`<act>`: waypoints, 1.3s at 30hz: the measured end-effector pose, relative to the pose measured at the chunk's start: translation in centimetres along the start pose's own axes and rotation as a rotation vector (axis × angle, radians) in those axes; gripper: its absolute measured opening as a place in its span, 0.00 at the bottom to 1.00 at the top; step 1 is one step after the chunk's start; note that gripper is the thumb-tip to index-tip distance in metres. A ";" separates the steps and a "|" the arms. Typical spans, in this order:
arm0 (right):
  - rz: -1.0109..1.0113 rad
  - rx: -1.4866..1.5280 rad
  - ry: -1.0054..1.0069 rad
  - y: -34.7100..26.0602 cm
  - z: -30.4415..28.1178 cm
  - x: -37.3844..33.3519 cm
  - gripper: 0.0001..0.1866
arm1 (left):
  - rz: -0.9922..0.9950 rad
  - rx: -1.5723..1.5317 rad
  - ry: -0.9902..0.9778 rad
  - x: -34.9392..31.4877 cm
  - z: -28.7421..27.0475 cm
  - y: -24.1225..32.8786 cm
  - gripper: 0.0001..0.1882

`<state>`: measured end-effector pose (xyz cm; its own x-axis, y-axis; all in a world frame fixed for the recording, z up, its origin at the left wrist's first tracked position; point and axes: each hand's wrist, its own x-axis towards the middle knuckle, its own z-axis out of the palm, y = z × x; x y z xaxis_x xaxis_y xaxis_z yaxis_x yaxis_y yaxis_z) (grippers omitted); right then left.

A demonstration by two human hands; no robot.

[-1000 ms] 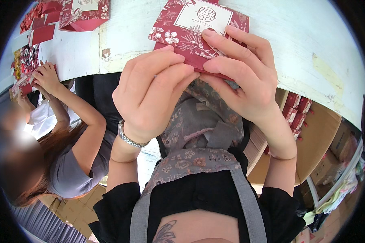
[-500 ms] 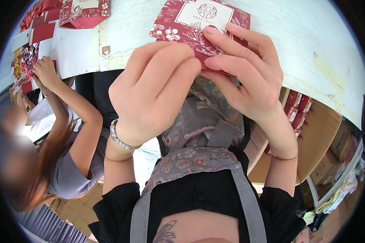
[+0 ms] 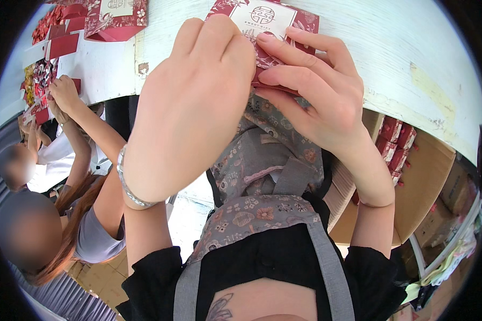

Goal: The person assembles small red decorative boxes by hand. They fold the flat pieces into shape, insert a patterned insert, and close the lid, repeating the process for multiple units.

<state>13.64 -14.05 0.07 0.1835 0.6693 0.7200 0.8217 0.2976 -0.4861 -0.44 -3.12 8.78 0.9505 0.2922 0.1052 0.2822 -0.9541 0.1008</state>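
A dark red gift box (image 3: 264, 16) with a floral print and a cream label lies near the table's front edge. My right hand (image 3: 324, 88) grips its near right side, thumb underneath and fingers spread over the top. Over the box's left part, my left hand (image 3: 190, 109) is closed with its knuckles up. Its fingertips are hidden behind the hand, so what they pinch does not show. The box's near left corner is also covered by this hand.
At the far left stand another red floral box (image 3: 115, 21) and several shiny wrapped pieces (image 3: 43, 80). Other people work there, a co-worker's hand (image 3: 64, 93) at the table edge. Below right, an open carton (image 3: 426, 182) holds several small red boxes (image 3: 396, 142).
My left hand has moved away from me and turned, now covering more of the box's left side. The box and my right hand have shifted slightly left.
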 end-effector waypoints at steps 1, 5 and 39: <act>-0.002 0.007 0.005 0.0 0.0 0.0 0.18 | 0.018 -0.015 0.001 0.0 0.0 -0.3 0.13; -0.002 0.004 0.001 0.0 0.0 0.1 0.18 | -0.001 -0.103 -0.004 0.1 -0.4 -0.3 0.13; -0.008 0.060 -0.368 2.0 -1.8 2.3 0.33 | -0.036 -1.055 0.571 -1.4 8.2 -3.5 0.29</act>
<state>16.70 -13.12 1.59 -0.0382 0.8637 0.5025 0.7871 0.3358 -0.5174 -1.65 -0.73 0.20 0.6742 0.5592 0.4825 -0.1916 -0.4985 0.8455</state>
